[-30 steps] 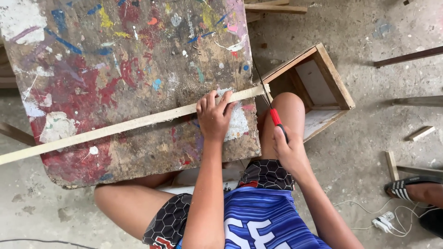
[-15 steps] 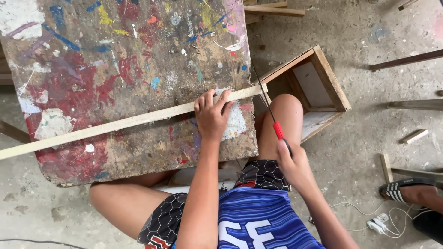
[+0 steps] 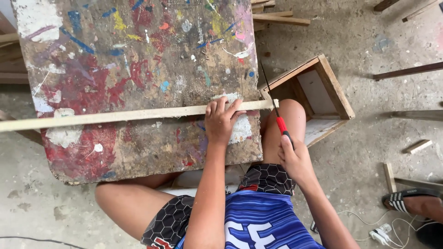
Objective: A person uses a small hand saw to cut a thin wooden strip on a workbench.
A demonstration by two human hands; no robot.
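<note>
— We start with the biggest thing: the paint-splattered board serving as our bench, filling the frame from nine o'clock round to twelve. Where's the work on it?

— The long wooden strip lies flat across the board, running from nine o'clock toward three, its end just overhanging the board's right edge. At two o'clock on the floor sits the open wooden box, and loose offcuts lie scattered beyond it.

— And our hands?

— Our left hand lies on the strip near its overhanging end, fingers spread and curled over it, pinning it down against the board. Our right hand, toward four o'clock, has its fingers wrapped closed around the red handle of the small saw, whose thin dark blade meets the strip's end.

— So which step do we judge this to be?

— Cutting the tip off the strip; we judge the cut is only starting, since the end piece is not yet off.

— What does the next stroke ask of us?

— Steady pressure from the left hand so the strip doesn't skate, and a straight pull along the blade's line, clear of the knee just beneath.
</note>
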